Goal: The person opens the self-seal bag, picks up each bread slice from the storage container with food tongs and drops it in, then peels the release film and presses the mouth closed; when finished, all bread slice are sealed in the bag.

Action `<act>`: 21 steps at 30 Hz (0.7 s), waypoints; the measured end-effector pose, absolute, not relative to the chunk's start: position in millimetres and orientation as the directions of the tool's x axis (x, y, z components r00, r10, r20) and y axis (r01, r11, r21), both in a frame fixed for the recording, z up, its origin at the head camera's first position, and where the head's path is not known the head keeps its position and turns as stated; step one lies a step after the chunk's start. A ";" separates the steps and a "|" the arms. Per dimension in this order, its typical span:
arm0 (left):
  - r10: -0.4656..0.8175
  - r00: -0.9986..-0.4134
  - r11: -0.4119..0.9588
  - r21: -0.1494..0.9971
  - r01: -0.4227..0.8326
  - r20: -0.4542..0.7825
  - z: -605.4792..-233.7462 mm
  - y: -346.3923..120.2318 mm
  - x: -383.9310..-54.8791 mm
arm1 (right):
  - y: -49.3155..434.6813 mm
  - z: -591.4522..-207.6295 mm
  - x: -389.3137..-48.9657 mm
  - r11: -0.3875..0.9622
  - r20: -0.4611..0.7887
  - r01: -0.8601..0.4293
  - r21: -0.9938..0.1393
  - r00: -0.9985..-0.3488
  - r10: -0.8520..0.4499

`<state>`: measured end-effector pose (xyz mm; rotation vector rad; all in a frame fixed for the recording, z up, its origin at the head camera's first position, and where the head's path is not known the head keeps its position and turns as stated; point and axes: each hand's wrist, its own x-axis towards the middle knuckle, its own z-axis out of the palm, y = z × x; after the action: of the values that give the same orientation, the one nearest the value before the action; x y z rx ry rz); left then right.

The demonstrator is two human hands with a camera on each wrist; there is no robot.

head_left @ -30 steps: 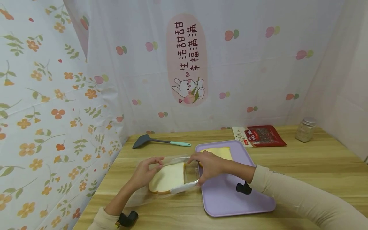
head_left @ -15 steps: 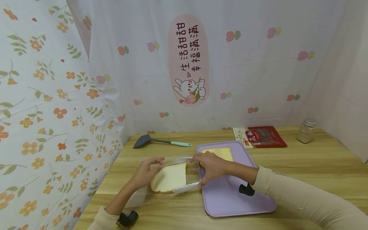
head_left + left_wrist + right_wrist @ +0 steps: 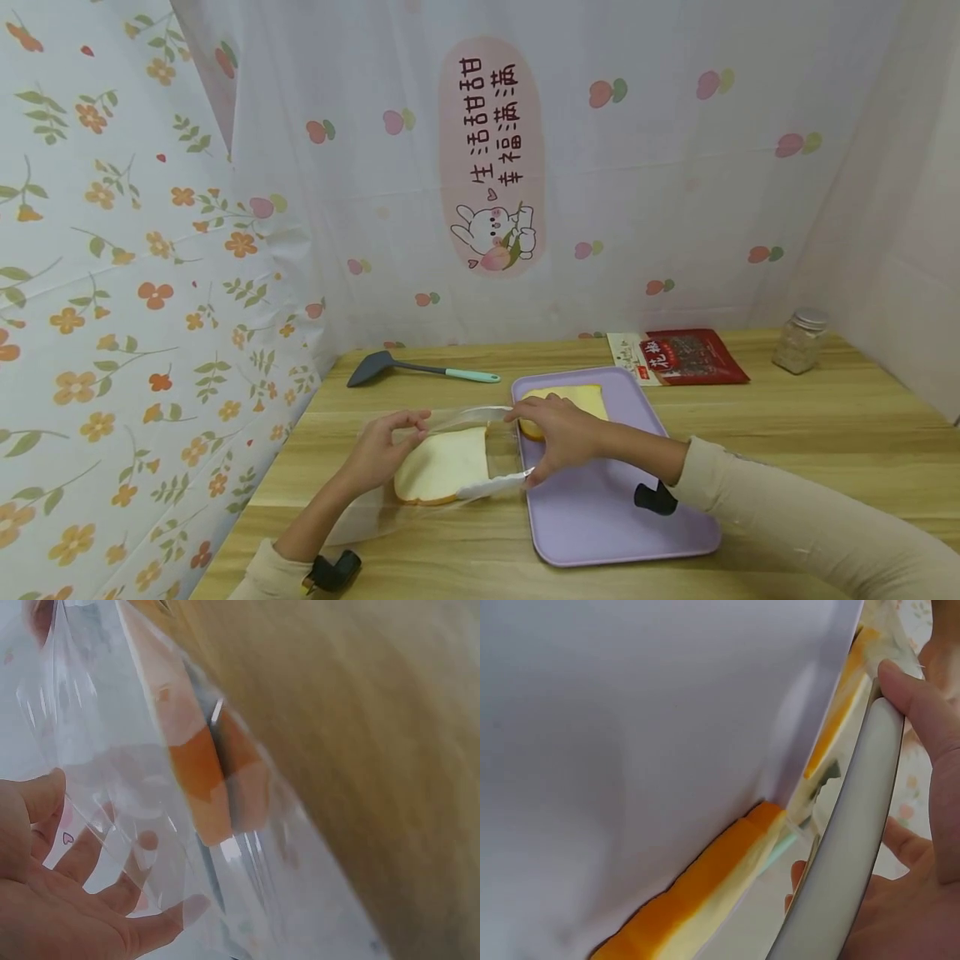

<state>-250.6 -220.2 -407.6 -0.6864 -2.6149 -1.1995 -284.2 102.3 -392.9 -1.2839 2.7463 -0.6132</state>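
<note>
A clear plastic bag [image 3: 506,458] lies open-mouthed toward the right, with a thick slice of bread [image 3: 446,463] inside. My left hand [image 3: 382,446] grips the bag from above; in the left wrist view the fingers [image 3: 75,859] show partly through the film, thumb on the nearer side. My right hand [image 3: 564,433] holds the bag's mouth, thumb and fingers spread apart across the opening. Past that hand, another piece of bread [image 3: 573,396] rests on the lavender tray [image 3: 600,517], partly hidden by the hand. Exact finger contact on the film is hard to see.
A spatula [image 3: 420,367] with a dark blade and mint handle lies at the back left. Behind the tray are a red spice packet [image 3: 697,357] and a lidded glass jar [image 3: 800,342]. A pale curved band [image 3: 847,825], unclear in kind, crosses the right wrist view. Patterned curtains surround the table.
My right hand has drawn slightly to the right, and the bag's mouth has come with it. The bread in the bag sits a little farther right in view. My left hand stays nearly still.
</note>
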 end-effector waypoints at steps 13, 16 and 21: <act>0.339 -0.878 0.576 0.664 0.478 0.338 -411.5 -219.8 -248.5 | 108.6 -398.0 -278.0 0.603 0.111 -0.686 -0.409 -0.693 -0.713; 0.344 -0.872 0.571 0.660 0.488 0.348 -412.0 -219.6 -248.8 | 110.5 -397.2 -275.2 0.614 0.115 -0.674 -0.411 -0.706 -0.698; 0.355 -0.868 0.590 0.638 0.495 0.346 -411.0 -218.1 -248.9 | 112.9 -395.8 -272.0 0.610 0.138 -0.673 -0.418 -0.711 -0.690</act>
<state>-248.9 -218.1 -411.0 -0.7118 -2.6347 -1.1424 -272.0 112.9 -395.8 -1.1791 2.7856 -0.6983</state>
